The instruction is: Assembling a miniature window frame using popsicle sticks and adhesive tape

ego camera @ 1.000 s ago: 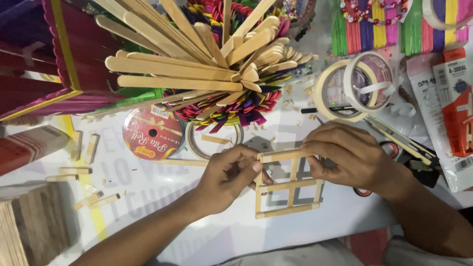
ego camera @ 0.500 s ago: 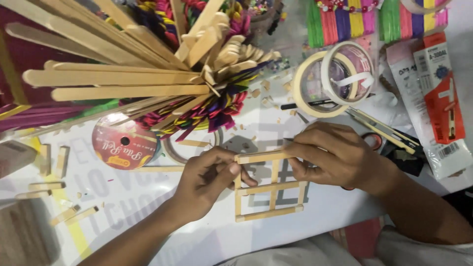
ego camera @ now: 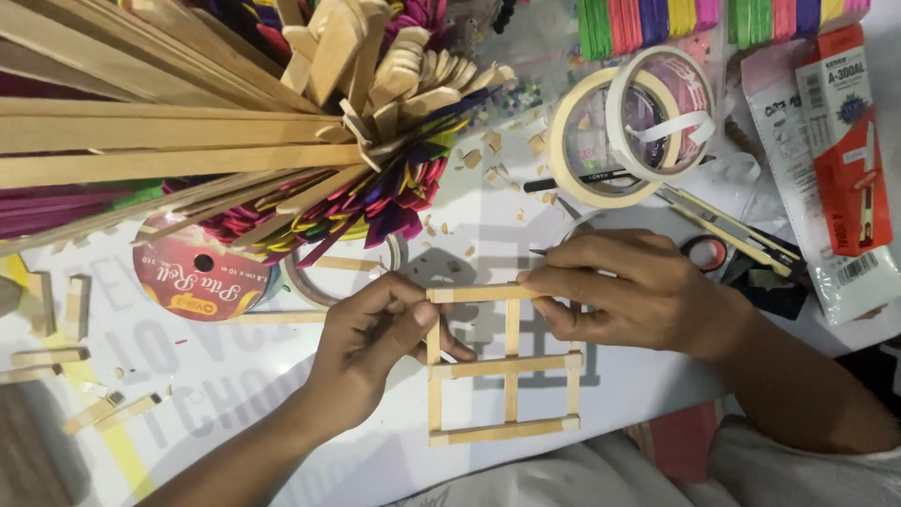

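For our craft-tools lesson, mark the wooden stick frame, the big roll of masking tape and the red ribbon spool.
wooden stick frame (ego camera: 507, 368), head view, on its middle crossbar.
big roll of masking tape (ego camera: 563, 141), head view, on its left rim.
red ribbon spool (ego camera: 178, 282), head view, on its red label.

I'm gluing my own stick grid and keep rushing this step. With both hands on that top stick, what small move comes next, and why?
Probably press and hold it down. The left hand and right hand pinch the two ends of the top stick of the wooden stick frame, lying across its uprights, so it seems only just placed.
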